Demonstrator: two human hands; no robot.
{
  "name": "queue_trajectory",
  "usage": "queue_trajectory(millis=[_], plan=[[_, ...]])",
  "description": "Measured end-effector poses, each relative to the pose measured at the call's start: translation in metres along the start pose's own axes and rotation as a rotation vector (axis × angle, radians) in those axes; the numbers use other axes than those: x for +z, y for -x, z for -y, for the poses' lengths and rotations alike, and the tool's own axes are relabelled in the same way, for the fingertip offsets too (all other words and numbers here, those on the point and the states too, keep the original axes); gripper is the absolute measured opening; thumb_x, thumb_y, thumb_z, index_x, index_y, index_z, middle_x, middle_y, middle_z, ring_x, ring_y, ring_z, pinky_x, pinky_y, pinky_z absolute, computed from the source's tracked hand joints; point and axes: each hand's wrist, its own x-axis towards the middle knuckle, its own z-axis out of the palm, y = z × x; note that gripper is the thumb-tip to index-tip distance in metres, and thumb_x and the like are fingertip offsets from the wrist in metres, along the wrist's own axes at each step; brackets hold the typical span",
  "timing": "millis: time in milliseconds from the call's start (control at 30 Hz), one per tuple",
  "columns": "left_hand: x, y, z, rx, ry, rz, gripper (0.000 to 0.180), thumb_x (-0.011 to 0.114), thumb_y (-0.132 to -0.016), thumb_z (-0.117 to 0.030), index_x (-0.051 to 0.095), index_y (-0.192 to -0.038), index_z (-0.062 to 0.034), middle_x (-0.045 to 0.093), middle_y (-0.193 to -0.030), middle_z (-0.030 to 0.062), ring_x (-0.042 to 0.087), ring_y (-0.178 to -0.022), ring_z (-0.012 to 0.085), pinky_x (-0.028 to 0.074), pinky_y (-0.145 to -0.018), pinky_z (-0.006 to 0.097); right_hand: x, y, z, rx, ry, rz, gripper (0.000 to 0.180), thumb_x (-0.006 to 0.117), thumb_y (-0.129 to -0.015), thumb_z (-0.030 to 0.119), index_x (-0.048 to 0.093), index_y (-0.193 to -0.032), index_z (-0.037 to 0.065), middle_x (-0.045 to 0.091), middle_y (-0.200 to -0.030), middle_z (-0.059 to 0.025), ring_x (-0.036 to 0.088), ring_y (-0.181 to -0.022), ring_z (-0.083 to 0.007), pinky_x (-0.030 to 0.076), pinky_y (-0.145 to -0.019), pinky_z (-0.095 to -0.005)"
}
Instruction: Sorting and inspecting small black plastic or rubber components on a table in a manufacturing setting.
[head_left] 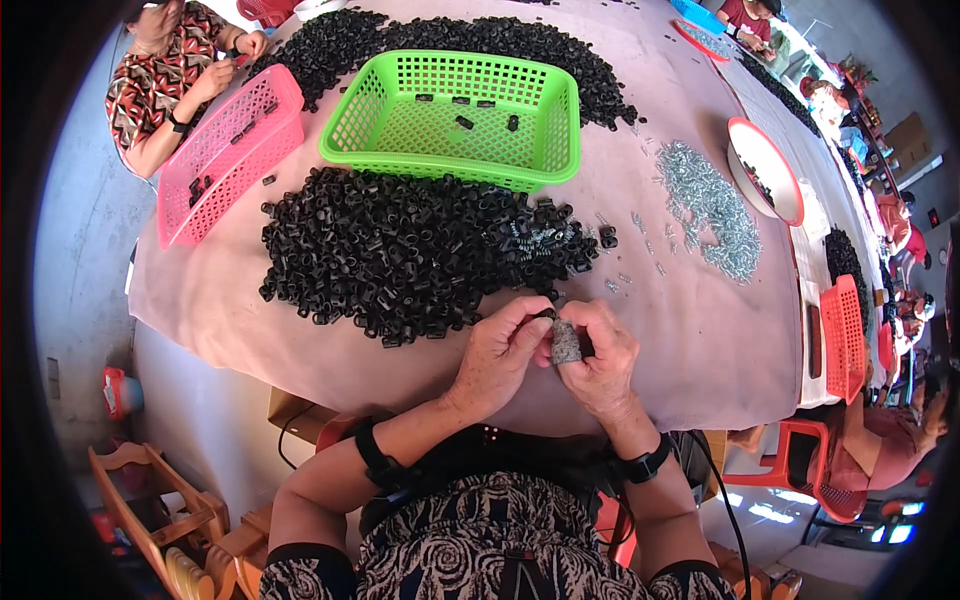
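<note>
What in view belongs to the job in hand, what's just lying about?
Likely the job:
small black part, at the fingertips of left hand and right hand
black parts pile
small silvery pieces
green basket, a few black parts inside

Likely just about:
wooden chair
cardboard box under the table

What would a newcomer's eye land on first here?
Probably the bright green basket, upper centre, with a few black pieces inside. Just below it spreads a large black heap, with silvery metal pieces piled farther right. Below them, the left hand and right hand meet at their fingertips.
</note>
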Motion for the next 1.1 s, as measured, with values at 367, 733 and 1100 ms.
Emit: queue_trajectory(millis=[367,733,1100], plan=[[-0.001,0.000,-0.002,-0.016,-0.001,0.024,0.019,0.047,-0.095,-0.008,0.054,-0.110,0.0018,0.058,-0.083,0.0042,0.056,-0.071,0.0090,0.050,-0.066,0.024,-0.006,-0.004,-0.008,0.080,-0.160,0.068,0.024,0.059,-0.071,-0.007,0.060,-0.093,0.003,0.058,-0.079,-0.0097,0.059,-0.067,-0.0192,0.048,-0.060,-0.0282],[-0.001,0.001,-0.002,-0.090,0.065,0.021,0.019,0.049,-0.094,-0.011,0.054,-0.108,0.0004,0.059,-0.085,0.0068,0.060,-0.073,0.0113,0.051,-0.064,0.024,-0.040,-0.060,-0.045,0.123,0.152,0.142,0.024,0.057,-0.071,-0.010,0.060,-0.093,0.000,0.059,-0.084,-0.0125,0.060,-0.075,-0.0256,0.047,-0.069,-0.0316],[-0.003,0.001,-0.003,-0.110,0.035,0.062,0.020,0.048,-0.095,-0.011,0.053,-0.111,0.0001,0.058,-0.088,0.0065,0.058,-0.074,0.0115,0.051,-0.068,0.026,-0.035,-0.076,-0.061,0.025,0.213,0.340,0.030,0.054,-0.063,-0.012,0.059,-0.090,-0.002,0.055,-0.079,-0.0157,0.057,-0.072,-0.0347,0.045,-0.066,-0.0390]])
